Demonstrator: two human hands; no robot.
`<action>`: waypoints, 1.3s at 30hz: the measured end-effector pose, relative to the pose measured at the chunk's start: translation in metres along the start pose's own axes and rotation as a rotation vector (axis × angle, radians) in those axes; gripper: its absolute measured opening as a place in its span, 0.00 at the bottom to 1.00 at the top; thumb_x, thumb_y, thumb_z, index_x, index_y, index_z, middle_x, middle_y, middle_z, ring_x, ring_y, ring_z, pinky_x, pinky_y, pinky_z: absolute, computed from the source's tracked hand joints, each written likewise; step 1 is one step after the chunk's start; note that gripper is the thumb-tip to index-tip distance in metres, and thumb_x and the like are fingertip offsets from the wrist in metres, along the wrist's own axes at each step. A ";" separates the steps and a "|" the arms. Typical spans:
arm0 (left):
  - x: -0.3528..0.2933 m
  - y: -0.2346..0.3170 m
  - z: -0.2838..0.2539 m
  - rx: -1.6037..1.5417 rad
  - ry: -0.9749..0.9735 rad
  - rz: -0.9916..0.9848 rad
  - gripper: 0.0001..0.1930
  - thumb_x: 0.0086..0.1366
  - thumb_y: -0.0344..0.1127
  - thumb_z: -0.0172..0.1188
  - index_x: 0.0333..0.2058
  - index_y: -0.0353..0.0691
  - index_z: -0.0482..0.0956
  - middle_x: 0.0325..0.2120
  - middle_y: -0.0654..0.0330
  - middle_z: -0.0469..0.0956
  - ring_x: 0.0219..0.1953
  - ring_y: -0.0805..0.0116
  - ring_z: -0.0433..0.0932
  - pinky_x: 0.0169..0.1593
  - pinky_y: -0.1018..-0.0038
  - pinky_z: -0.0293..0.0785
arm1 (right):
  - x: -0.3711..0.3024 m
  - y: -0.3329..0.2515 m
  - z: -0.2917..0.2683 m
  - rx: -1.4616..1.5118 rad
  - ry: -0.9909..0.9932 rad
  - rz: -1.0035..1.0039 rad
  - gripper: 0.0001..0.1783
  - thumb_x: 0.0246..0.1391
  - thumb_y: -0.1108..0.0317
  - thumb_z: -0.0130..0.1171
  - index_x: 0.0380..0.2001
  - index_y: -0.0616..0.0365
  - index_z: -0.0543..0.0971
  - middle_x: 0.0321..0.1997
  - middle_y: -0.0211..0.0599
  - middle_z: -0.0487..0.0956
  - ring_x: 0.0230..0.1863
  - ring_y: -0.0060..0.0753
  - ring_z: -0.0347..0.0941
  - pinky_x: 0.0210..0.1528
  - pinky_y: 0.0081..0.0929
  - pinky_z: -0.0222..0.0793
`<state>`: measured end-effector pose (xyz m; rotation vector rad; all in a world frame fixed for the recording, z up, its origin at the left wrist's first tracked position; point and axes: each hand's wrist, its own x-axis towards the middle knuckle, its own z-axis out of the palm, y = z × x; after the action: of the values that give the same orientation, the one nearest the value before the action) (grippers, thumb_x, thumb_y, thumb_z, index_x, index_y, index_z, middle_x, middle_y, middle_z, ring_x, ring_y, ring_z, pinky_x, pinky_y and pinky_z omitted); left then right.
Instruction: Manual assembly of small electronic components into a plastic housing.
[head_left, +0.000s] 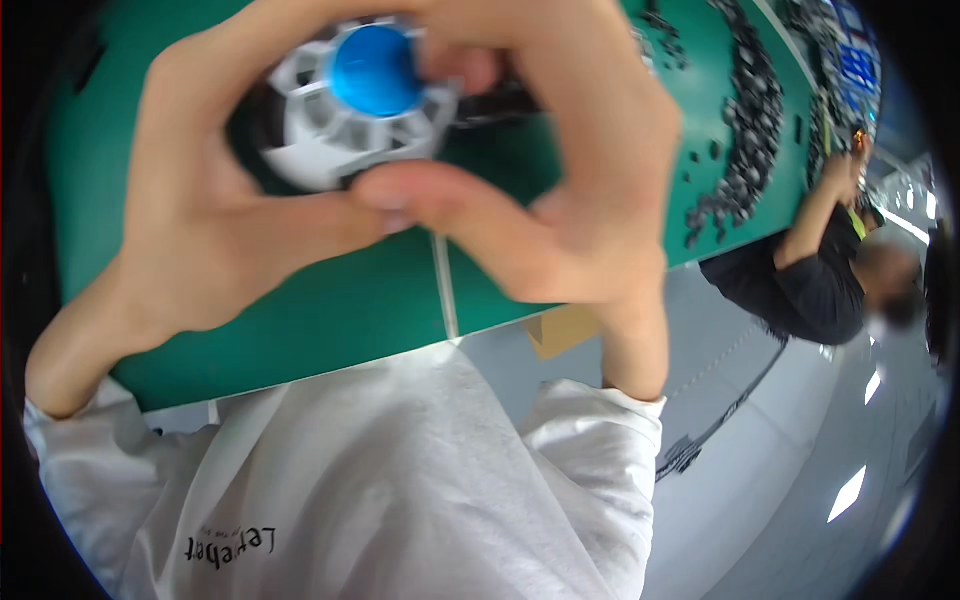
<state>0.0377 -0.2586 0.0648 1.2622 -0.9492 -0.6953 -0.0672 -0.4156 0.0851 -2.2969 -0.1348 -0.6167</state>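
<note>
Between two curled hands, over the green tabletop (260, 345), right in the thick of it: a white spoked housing (318, 150) with a blue round cap (375, 70)! Left hand (195, 210) curved round one side, right hand (605, 190) round the other, thumbs (435, 195) meeting near the closest rim, fingers (205, 75) bent into a wide, loose ring. Actual hold on the housing? Cannot tell, not through this blur. Right fingertip lined up with the cap's edge, touching or just above, impossible to call. Danger points, then: possibly a tilt or slip, from uneven pressure between left and right; perhaps a nudged cap, from that close fingertip. And away to the right, well apart, small black parts (755, 110) lying loose, likely to scatter under one careless sweep of the forearm
</note>
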 end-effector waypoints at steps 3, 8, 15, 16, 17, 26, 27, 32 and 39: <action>0.006 0.001 -0.009 0.167 -0.114 0.033 0.40 0.40 0.26 0.64 0.60 0.34 0.70 0.50 0.52 0.77 0.52 0.57 0.76 0.59 0.66 0.70 | -0.010 -0.004 0.000 -0.058 0.078 0.072 0.20 0.31 0.63 0.72 0.34 0.49 0.82 0.28 0.26 0.70 0.32 0.33 0.64 0.41 0.27 0.62; 0.007 -0.010 -0.034 0.438 -0.312 0.110 0.38 0.43 0.32 0.64 0.59 0.37 0.72 0.52 0.51 0.76 0.54 0.54 0.75 0.61 0.64 0.69 | -0.019 0.019 -0.033 -0.205 0.038 -0.006 0.19 0.40 0.67 0.72 0.39 0.55 0.83 0.31 0.28 0.77 0.32 0.27 0.69 0.38 0.22 0.64; -0.009 -0.041 -0.055 0.653 -0.055 0.138 0.33 0.50 0.37 0.65 0.58 0.40 0.75 0.55 0.50 0.75 0.54 0.53 0.74 0.62 0.60 0.68 | -0.122 0.075 -0.145 -0.703 0.110 0.598 0.12 0.55 0.75 0.62 0.44 0.59 0.84 0.31 0.26 0.80 0.30 0.18 0.69 0.33 0.14 0.63; -0.012 -0.043 -0.057 0.663 0.009 0.096 0.32 0.51 0.37 0.66 0.58 0.40 0.75 0.55 0.51 0.75 0.53 0.54 0.74 0.61 0.61 0.69 | -0.122 0.081 -0.142 -0.710 0.074 0.632 0.13 0.55 0.75 0.62 0.44 0.59 0.83 0.30 0.26 0.79 0.29 0.18 0.68 0.32 0.14 0.63; -0.015 -0.045 -0.059 0.673 0.071 0.056 0.31 0.52 0.36 0.66 0.57 0.40 0.75 0.55 0.51 0.76 0.52 0.55 0.75 0.60 0.61 0.69 | -0.124 0.087 -0.140 -0.697 0.063 0.622 0.13 0.55 0.75 0.62 0.44 0.59 0.83 0.30 0.26 0.79 0.29 0.18 0.68 0.32 0.14 0.63; -0.019 -0.055 -0.080 0.705 0.169 -0.024 0.24 0.48 0.27 0.71 0.47 0.35 0.80 0.35 0.56 0.82 0.32 0.62 0.79 0.42 0.72 0.77 | -0.124 0.102 -0.153 -0.678 -0.038 0.718 0.11 0.47 0.79 0.62 0.37 0.61 0.80 0.27 0.30 0.78 0.26 0.24 0.67 0.32 0.20 0.65; -0.015 -0.049 -0.072 0.715 0.166 -0.039 0.24 0.48 0.27 0.71 0.47 0.35 0.79 0.35 0.56 0.82 0.32 0.62 0.79 0.42 0.72 0.77 | -0.123 0.101 -0.151 -0.663 -0.041 0.711 0.11 0.47 0.79 0.62 0.37 0.61 0.80 0.27 0.30 0.78 0.26 0.24 0.67 0.32 0.20 0.65; -0.016 -0.029 -0.046 0.665 0.116 -0.059 0.24 0.49 0.28 0.71 0.48 0.35 0.79 0.37 0.56 0.82 0.34 0.61 0.79 0.43 0.71 0.77 | -0.122 0.107 -0.142 -0.699 -0.081 0.636 0.11 0.46 0.79 0.63 0.36 0.61 0.80 0.27 0.30 0.79 0.26 0.23 0.68 0.31 0.20 0.65; -0.005 -0.022 -0.033 0.501 0.002 -0.065 0.25 0.49 0.28 0.71 0.49 0.35 0.79 0.39 0.55 0.82 0.36 0.61 0.79 0.45 0.71 0.77 | -0.115 0.057 -0.104 -0.852 0.025 0.241 0.08 0.44 0.81 0.67 0.31 0.63 0.83 0.29 0.32 0.82 0.26 0.26 0.73 0.34 0.18 0.68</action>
<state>0.0664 -0.2430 0.0412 1.7372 -1.1258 -0.5199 -0.1932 -0.5188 0.0586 -3.0428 0.5065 -0.6516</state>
